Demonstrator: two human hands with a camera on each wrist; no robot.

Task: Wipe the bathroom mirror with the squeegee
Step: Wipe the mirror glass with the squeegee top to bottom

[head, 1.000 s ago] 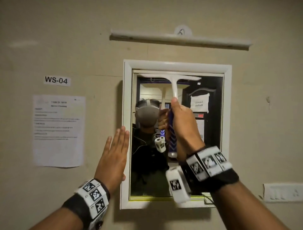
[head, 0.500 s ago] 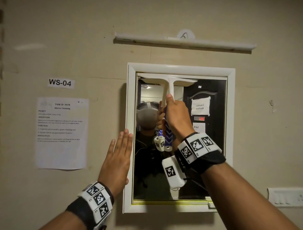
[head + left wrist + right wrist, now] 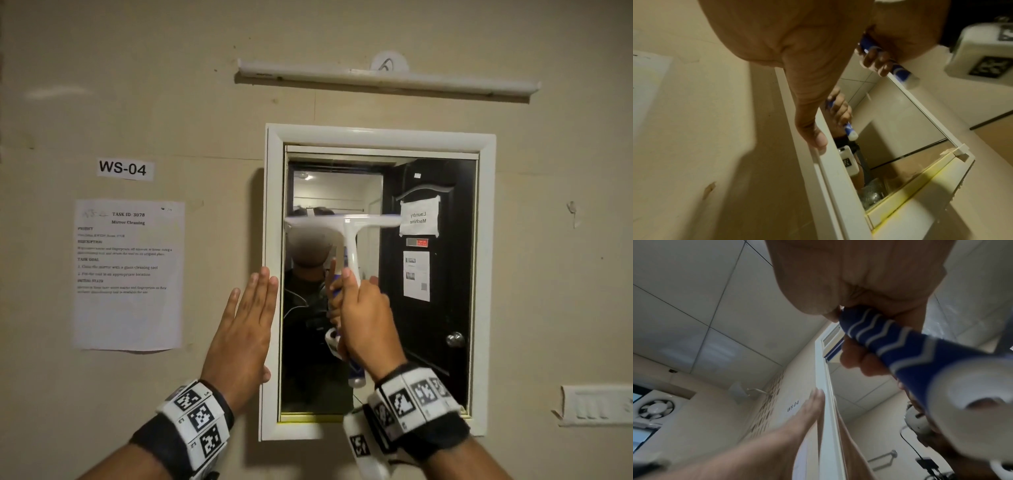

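1. The right hand (image 3: 368, 322) is wrapped round the blue-and-white grip of the squeegee (image 3: 346, 224), thumb lying up along the white neck, fingers curled about the handle.
2. The left hand (image 3: 245, 329) is spread flat, fingers straight and close together, braced on the wall and the left side of the white mirror frame (image 3: 272, 205); the left wrist view shows its thumb lying on the frame's edge.
3. The squeegee's blade sits level across the left part of the bathroom mirror (image 3: 438, 308), roughly a third of the way down the glass, one end by the left frame edge.
4. The step in hand looks like a downward stroke over the left strip of the glass.
5. The next move calls for steady pressure and a level blade down to the bottom frame, then a fresh stroke on the right strip.
6. Beyond the mirror: a tube light (image 3: 387, 80) above, a "WS-04" label (image 3: 125, 168) and task sheet (image 3: 128, 274) to the left, a switch plate (image 3: 597, 406) lower right.
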